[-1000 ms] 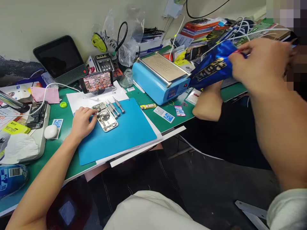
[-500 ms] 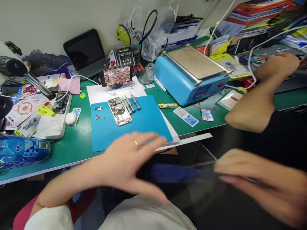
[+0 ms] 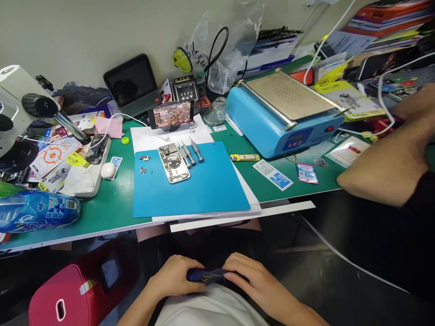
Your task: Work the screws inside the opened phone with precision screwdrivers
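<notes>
Over my lap, below the bench edge, my left hand (image 3: 178, 277) is closed round one end of a slim dark blue object (image 3: 199, 274) whose kind I cannot make out. Its other end, dark and blurred, is pinched in my right hand (image 3: 249, 278). On the blue mat (image 3: 210, 194) lies an opened phone (image 3: 174, 164) with its inner parts exposed. Several small screwdrivers (image 3: 192, 151) lie against its right side. Small metal parts (image 3: 144, 158) sit to its left.
A propped-up phone (image 3: 171, 114) stands behind the mat. To its right is a blue heating-plate machine (image 3: 285, 113). A blue bottle (image 3: 39, 210) lies at the left, near a microscope (image 3: 20, 136). Another person's arm (image 3: 387, 167) reaches in from the right. A red stool (image 3: 61, 290) stands below.
My left hand has come down from in front of the mat and closed on the blue object. My right hand has moved left with it to my lap.
</notes>
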Tool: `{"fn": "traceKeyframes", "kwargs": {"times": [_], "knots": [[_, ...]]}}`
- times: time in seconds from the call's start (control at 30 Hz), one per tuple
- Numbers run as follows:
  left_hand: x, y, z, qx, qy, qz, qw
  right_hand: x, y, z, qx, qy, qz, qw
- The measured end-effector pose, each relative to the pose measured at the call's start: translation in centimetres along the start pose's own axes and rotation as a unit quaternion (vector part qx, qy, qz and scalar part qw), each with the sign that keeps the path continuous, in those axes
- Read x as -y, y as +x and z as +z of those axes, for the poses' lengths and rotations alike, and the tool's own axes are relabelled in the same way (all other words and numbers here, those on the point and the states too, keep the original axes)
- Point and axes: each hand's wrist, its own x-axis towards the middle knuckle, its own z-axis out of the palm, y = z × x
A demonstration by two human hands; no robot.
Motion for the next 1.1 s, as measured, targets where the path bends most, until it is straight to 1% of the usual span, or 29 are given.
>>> {"fn": "traceKeyframes", "kwargs": {"times": [0.07, 0.13, 0.2, 0.27, 0.33, 0.43, 0.5, 0.6, 0.67, 0.7, 0.73, 0.77, 0.8, 0.83, 0.87, 0.93, 1.0, 1.03, 1.1], "knots": [[0.1, 0.3, -0.2, 0.018, -0.013, 0.002, 1.000, -0.2, 0.3, -0.2, 0.013, 0.035, 0.079, 0.996], [0.1, 0.8, -0.5, 0.037, -0.032, -0.007, 0.999, 0.0, 0.5, -0.7, 0.010, 0.075, 0.142, 0.987], [0.1, 1.3, -0.9, 0.065, -0.052, -0.010, 0.997, 0.6, 0.6, -1.5, 0.028, 0.124, 0.183, 0.975], [0.0, 1.6, -1.3, 0.083, -0.065, -0.009, 0.994, 1.5, 0.6, -2.4, 0.053, 0.163, 0.201, 0.964], [-0.2, 1.5, -1.7, 0.093, -0.062, -0.007, 0.994, 2.3, 0.4, -3.3, 0.104, 0.167, 0.202, 0.960], [-0.9, 0.7, -1.9, 0.088, -0.037, 0.003, 0.995, 3.3, 0.0, -4.1, 0.177, 0.152, 0.161, 0.959], [-1.6, -0.3, -1.6, 0.082, -0.007, 0.017, 0.996, 3.6, -0.2, -4.1, 0.213, 0.138, 0.148, 0.956], [-2.2, -1.6, -1.0, 0.065, 0.054, 0.037, 0.996, 3.5, -0.4, -3.5, 0.233, 0.124, 0.140, 0.954], [-2.0, -2.1, -0.8, 0.059, 0.047, 0.030, 0.997, 3.1, -0.4, -3.0, 0.269, 0.128, 0.094, 0.950], [-1.7, -2.2, -0.8, 0.066, 0.026, 0.026, 0.997, 2.8, -0.3, -2.8, 0.276, 0.106, 0.077, 0.952], [-1.2, -2.4, -0.7, 0.064, -0.010, 0.015, 0.998, 2.4, -0.3, -2.6, 0.263, 0.071, 0.065, 0.960], [-0.6, -2.6, -0.6, 0.050, -0.078, -0.003, 0.996, 2.0, -0.2, -2.4, 0.244, 0.035, 0.056, 0.968], [0.1, -2.8, -0.4, 0.034, -0.186, -0.026, 0.982, 1.5, -0.1, -2.2, 0.230, 0.010, 0.049, 0.972], [0.8, -3.0, -0.1, 0.021, -0.311, -0.052, 0.949, 1.0, -0.1, -2.0, 0.233, 0.006, 0.047, 0.971], [1.5, -3.3, 0.5, 0.001, -0.355, -0.061, 0.933, 0.4, 0.0, -1.7, 0.246, 0.018, 0.045, 0.968], [2.7, -3.9, 1.8, -0.025, -0.398, -0.080, 0.914, -0.6, 0.4, -0.9, 0.279, 0.064, 0.042, 0.957], [3.2, -4.5, 2.9, -0.065, -0.431, -0.096, 0.895, -1.4, 0.9, 0.0, 0.282, 0.124, 0.049, 0.950], [3.1, -4.7, 3.1, -0.089, -0.441, -0.103, 0.887, -1.7, 1.2, 0.5, 0.276, 0.162, 0.052, 0.946], [2.3, -5.3, 2.4, -0.109, -0.441, -0.106, 0.885, -1.9, 1.7, 1.2, 0.276, 0.239, 0.060, 0.929]]}}
